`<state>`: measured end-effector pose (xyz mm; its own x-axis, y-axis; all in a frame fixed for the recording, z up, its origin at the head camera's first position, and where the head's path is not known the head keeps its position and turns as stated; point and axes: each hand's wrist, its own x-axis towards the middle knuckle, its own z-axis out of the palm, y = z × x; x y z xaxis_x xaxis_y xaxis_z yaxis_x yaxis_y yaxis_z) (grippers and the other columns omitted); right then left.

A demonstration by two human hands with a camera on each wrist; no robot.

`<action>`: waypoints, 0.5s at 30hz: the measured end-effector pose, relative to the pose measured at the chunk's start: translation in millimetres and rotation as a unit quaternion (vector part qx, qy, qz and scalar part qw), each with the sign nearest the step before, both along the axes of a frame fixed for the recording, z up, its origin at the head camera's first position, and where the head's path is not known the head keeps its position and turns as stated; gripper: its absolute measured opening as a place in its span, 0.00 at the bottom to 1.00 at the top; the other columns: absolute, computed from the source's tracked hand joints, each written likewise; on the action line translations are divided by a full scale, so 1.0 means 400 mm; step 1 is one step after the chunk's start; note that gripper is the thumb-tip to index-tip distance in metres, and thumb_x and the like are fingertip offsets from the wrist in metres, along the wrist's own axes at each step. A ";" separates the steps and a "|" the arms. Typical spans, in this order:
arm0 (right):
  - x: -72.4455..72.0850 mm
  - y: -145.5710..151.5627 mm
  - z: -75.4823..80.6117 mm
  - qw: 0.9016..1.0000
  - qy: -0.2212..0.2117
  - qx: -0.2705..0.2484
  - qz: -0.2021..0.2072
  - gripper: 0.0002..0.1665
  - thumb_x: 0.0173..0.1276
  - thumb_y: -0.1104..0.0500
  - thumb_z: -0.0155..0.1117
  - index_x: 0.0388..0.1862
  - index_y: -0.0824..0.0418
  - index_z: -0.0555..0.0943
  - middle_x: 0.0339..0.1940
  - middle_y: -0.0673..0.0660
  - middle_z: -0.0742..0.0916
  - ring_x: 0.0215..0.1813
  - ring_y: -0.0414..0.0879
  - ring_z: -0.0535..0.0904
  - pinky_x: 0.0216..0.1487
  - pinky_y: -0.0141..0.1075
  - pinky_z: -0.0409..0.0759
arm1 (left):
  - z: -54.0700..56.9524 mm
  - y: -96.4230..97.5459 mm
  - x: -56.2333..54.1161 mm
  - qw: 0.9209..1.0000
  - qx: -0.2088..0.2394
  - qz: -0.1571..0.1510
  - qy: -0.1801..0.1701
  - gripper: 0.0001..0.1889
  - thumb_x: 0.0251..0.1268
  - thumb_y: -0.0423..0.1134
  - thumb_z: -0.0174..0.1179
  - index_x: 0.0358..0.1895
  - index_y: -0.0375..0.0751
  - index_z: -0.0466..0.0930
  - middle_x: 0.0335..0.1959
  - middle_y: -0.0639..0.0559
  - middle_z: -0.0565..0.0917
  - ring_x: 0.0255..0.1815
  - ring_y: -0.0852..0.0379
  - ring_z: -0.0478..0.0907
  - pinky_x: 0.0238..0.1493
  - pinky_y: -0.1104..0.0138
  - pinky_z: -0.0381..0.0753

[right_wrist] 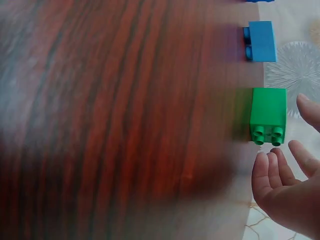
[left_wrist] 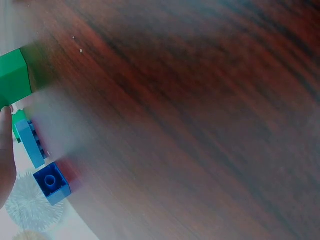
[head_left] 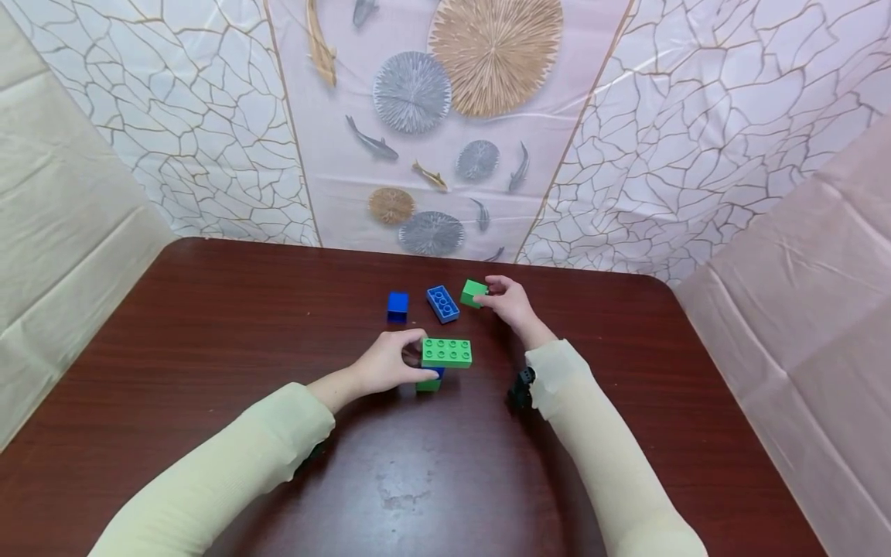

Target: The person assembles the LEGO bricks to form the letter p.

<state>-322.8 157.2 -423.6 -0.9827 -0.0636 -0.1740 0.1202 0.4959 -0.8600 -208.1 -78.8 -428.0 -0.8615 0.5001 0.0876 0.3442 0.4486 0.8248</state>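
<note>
- Loose green block (head_left: 472, 290): on the table, beyond the stack (head_left: 446, 356) and a bit right of it, apart from it. About as long as wide, no clear long axis in the head view; right wrist view shows its studded end turned toward the right hand.
- Right hand (head_left: 513, 304): the nearer one, just right of that block, beyond and right of the stack. Thumb and fingers spread, not closed; touch on the block cannot be told for sure.
- Left hand (head_left: 379, 365): at the left side of the stack, gripping it between thumb on the near side and fingers on the far side.
- Stack make-up: long green brick on top, long axis running left-right, overhanging to the right; blue piece (head_left: 438, 372) under it, green piece (head_left: 428, 384) below that. Base partly hidden, so table contact cannot be told.
- Blue brick (head_left: 443, 304): just beyond the stack, long axis slanting from far left to near right.
- Blue cube (head_left: 397, 305): beyond the stack and left, hollow side facing the person.
- Table (head_left: 278, 309): dark red-brown wood grain, glossy sheen nearer the person than the stack.
- Room: patterned backdrop (head_left: 445, 147) past the far table edge beyond the stack; pale side drapes (head_left: 63, 232) left and right of it.
</note>
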 end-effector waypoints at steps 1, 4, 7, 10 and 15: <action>-0.003 -0.001 -0.004 1.000 -0.002 0.005 -0.002 0.34 0.62 0.58 0.65 0.66 0.63 0.67 0.62 0.66 0.73 0.62 0.56 0.68 0.63 0.46 0.70 | 0.000 0.000 0.000 1.000 0.000 0.000 0.000 0.15 0.51 0.40 0.70 0.37 0.43 0.73 0.37 0.49 0.80 0.40 0.57 0.81 0.42 0.70 0.82; -0.011 -0.004 -0.015 1.000 -0.005 0.027 -0.001 0.34 0.62 0.58 0.65 0.66 0.63 0.68 0.62 0.66 0.73 0.62 0.56 0.68 0.63 0.46 0.70 | 0.000 0.000 0.000 1.000 0.001 -0.002 -0.003 0.15 0.51 0.40 0.70 0.38 0.43 0.73 0.38 0.49 0.81 0.40 0.57 0.81 0.42 0.70 0.82; -0.012 -0.008 -0.020 0.999 -0.003 0.052 0.002 0.32 0.62 0.58 0.65 0.64 0.65 0.69 0.60 0.67 0.74 0.59 0.56 0.69 0.61 0.46 0.70 | -0.001 0.000 0.000 1.000 0.002 -0.003 -0.003 0.15 0.51 0.40 0.70 0.38 0.43 0.73 0.38 0.49 0.81 0.41 0.57 0.81 0.41 0.70 0.82; -0.010 -0.011 -0.021 0.997 0.001 0.072 -0.001 0.29 0.62 0.59 0.65 0.61 0.67 0.71 0.58 0.67 0.76 0.56 0.56 0.70 0.59 0.46 0.71 | -0.003 -0.001 -0.001 1.000 0.002 -0.003 -0.001 0.15 0.51 0.40 0.70 0.38 0.43 0.73 0.37 0.49 0.81 0.41 0.57 0.81 0.41 0.71 0.82; -0.010 -0.015 -0.024 0.997 0.006 0.077 -0.002 0.25 0.62 0.60 0.64 0.57 0.68 0.73 0.56 0.67 0.77 0.53 0.55 0.71 0.58 0.45 0.72 | -0.004 -0.002 -0.002 1.000 0.005 -0.002 -0.001 0.16 0.50 0.40 0.70 0.37 0.42 0.73 0.37 0.49 0.81 0.40 0.57 0.81 0.41 0.71 0.82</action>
<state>-326.9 151.1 -433.2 -0.9848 -0.0339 -0.1705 0.1128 0.6215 -0.7753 -208.9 -79.5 -429.5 -0.8602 0.5018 0.0909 0.3437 0.4389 0.8302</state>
